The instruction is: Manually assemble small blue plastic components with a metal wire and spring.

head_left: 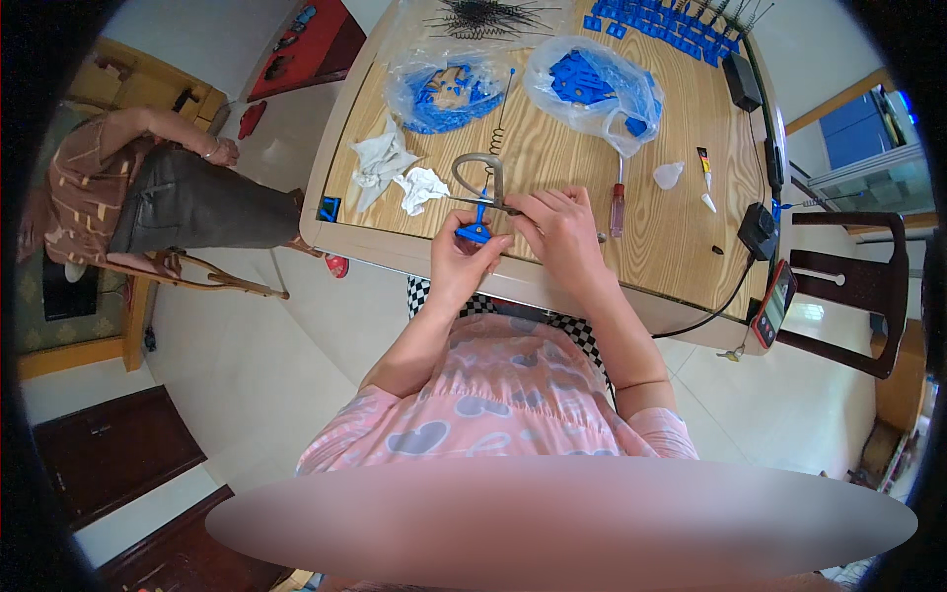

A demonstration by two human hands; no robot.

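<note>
My left hand [456,264] pinches a small blue plastic base [474,233] at the table's near edge. A blue stem rises from that base, and a thin black wire with a coiled spring [497,140] stretches beyond it toward a blue tip. Closed round the near end of a grey metal tool with a curved, loop-like frame [499,178] is my right hand [564,232]. The tool lies across the stem, close above my left fingers. Its exact kind is unclear, since my right fingers cover part of it.
Plastic bags of blue parts [592,79] [454,123] and black spring wires [483,18] lie farther back. Crumpled white cloth [383,163] is at left. A red-handled screwdriver [618,212], glue tube [704,163] and black cabled device [758,234] lie right. Another person [187,197] sits left.
</note>
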